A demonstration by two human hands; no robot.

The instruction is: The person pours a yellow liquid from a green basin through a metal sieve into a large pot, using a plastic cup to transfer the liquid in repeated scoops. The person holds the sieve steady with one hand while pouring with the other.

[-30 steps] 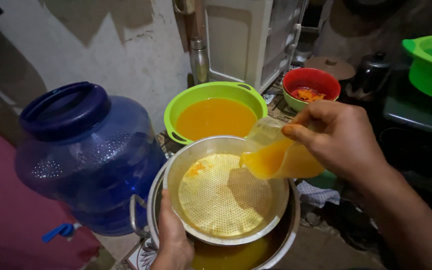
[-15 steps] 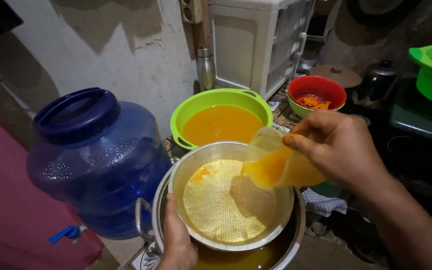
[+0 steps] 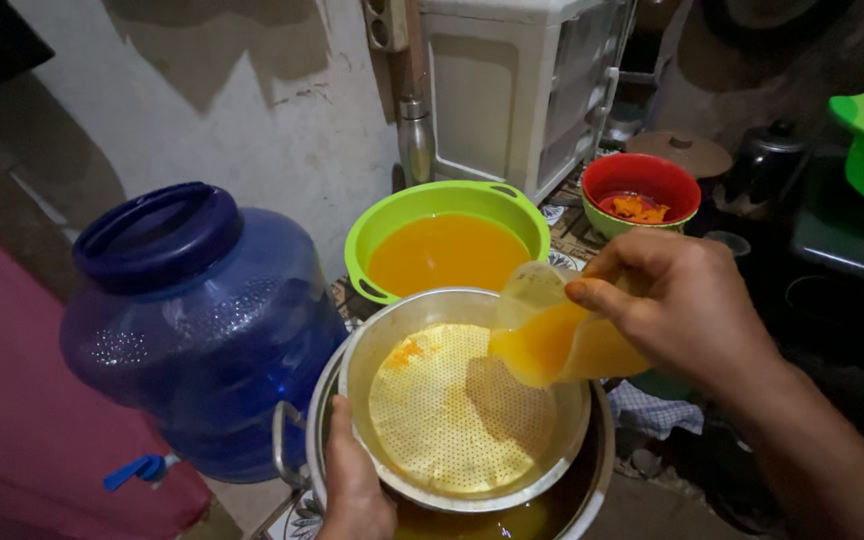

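The jug (image 3: 192, 330) at the left is translucent dark blue with a blue cap. The bowl (image 3: 447, 235) is lime green, filled with orange liquid. The strainer (image 3: 457, 400) is silver with a dotted yellow mesh. The cup (image 3: 552, 335) holds orange juice. At upper right sits a red bowl (image 3: 647, 185).

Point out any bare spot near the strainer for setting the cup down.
Hardly any. The metal strainer fills the steel pot; the blue water jug presses in beside it and the green basin sits just behind. One small patterned patch shows between green basin and red bowl. The dark stove top under the green tub looks barest.
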